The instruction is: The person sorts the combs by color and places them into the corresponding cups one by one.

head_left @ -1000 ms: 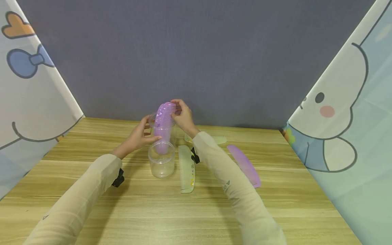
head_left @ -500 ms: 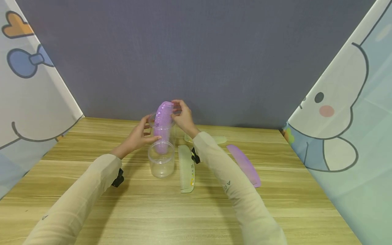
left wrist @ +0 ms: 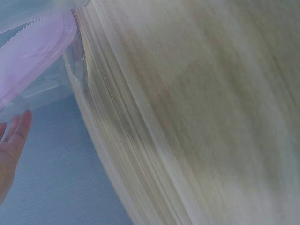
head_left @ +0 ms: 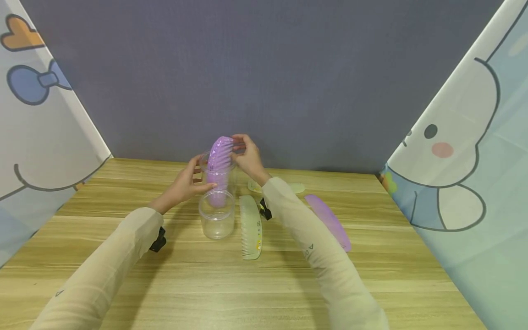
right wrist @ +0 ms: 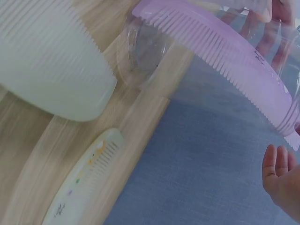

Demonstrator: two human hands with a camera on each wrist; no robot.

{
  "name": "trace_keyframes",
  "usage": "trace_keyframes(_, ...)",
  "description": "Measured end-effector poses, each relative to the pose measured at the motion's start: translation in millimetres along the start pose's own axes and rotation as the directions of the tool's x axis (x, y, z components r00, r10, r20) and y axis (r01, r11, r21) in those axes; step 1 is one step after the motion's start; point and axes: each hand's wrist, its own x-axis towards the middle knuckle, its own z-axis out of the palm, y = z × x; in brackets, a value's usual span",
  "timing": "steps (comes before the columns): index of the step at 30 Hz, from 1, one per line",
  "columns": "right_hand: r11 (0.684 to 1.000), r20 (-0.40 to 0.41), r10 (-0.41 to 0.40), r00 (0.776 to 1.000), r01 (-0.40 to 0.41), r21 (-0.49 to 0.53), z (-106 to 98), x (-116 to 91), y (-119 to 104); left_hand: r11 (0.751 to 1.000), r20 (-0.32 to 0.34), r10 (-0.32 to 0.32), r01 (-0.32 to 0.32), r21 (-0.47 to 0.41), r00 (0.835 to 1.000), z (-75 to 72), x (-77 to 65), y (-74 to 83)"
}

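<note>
Shifted slightly left since a second ago, the purple comb (head_left: 220,158) is standing inside the far cup (head_left: 232,184). Head: my left hand (head_left: 184,185) is curling round that cup; my right hand (head_left: 249,160) is waiting at its rim, fingers parted, any pinch unclear. Left wrist: fingers are reaching its wall. Right wrist: the comb is jutting past its mouth; I'd be bracing the cup, withdrawing softly.

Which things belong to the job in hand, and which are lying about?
In the job: left hand, right hand, rear cup, purple comb inside.

Lying or standing by, perhaps for later: front cup, near green comb, far green comb, loose purple comb.
</note>
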Motion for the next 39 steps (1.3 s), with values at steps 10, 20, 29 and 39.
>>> trace_keyframes(10,0.997,0.055,0.009,0.998,-0.005,-0.072,-18.2,-5.3,1.5,1.0,0.015,-0.022,0.022,-0.016,1.0,-2.2,-4.0,18.1)
trace_keyframes(20,0.988,0.149,0.042,0.988,-0.018,-0.153,-39.6,-24.2,16.8,1.0,0.012,-0.015,0.015,-0.01,1.0,-3.1,-3.8,12.5)
trace_keyframes(29,0.98,0.226,0.106,0.968,-0.064,-0.187,-61.3,-45.8,40.9,1.0,0.005,-0.012,0.012,-0.011,1.0,-1.4,-0.4,-0.4)
trace_keyframes(39,0.979,0.249,0.106,0.963,-0.057,-0.196,-91.8,-66.8,56.4,1.0,0.011,-0.02,0.02,0.008,1.0,-2.1,-0.9,0.9)
